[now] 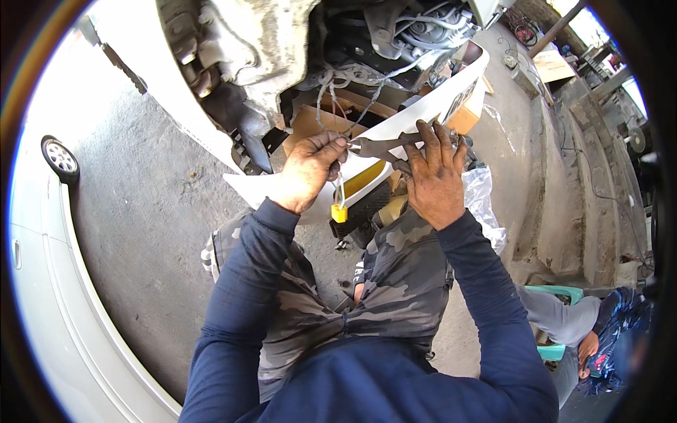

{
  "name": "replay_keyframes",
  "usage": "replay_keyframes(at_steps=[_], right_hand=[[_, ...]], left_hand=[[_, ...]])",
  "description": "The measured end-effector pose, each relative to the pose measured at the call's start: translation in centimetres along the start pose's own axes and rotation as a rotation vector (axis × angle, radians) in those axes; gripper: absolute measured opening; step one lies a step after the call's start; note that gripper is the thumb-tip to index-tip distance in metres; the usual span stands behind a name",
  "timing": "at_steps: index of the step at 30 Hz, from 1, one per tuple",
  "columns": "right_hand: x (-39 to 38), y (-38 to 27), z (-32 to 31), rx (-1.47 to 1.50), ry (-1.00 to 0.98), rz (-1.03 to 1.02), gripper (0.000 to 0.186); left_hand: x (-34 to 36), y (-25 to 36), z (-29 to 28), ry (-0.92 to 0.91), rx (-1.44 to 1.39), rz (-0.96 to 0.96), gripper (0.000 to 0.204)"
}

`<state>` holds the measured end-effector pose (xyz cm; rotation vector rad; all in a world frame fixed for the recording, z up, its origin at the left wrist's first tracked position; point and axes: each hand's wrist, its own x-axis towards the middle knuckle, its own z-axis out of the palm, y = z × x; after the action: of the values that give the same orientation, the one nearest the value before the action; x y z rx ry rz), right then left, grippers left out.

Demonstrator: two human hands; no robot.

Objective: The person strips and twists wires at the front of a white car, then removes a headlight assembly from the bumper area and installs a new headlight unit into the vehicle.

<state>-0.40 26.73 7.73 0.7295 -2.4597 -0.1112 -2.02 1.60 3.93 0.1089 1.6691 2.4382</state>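
Observation:
My left hand [310, 169] pinches thin wires [338, 185] in front of the car's opened front end [247, 63]. A yellow connector [340, 211] hangs from the wires below that hand. My right hand [435, 174] has its fingers wrapped on a dark hand tool [383, 146], which looks like pliers, its tip at the wires by my left fingers. A white bumper [250, 185] lies just behind and below both hands, with cardboard [303, 127] inside the opening. Clear plastic [482, 204] sits right of my right hand.
A white car [49, 289] stands at left. A seated person [585, 324] on a green plastic chair [560, 295] is at lower right. Concrete steps [585, 197] run along the right, with boards [553, 67] and posts behind. My legs [395, 275] are bent beneath me.

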Motion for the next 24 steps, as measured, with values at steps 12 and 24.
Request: replay_keyframes(at_steps=[12, 24], right_hand=[[2.0, 1.2, -0.4, -0.145, 0.022, -0.123, 0.042], [1.9, 0.6, -2.5, 0.051, -0.335, -0.083, 0.033]], left_hand=[[-0.6, 1.4, -0.4, -0.075, -0.22, -0.122, 0.019], [-0.3, 0.2, 0.5, 0.077, 0.103, 0.063, 0.02]])
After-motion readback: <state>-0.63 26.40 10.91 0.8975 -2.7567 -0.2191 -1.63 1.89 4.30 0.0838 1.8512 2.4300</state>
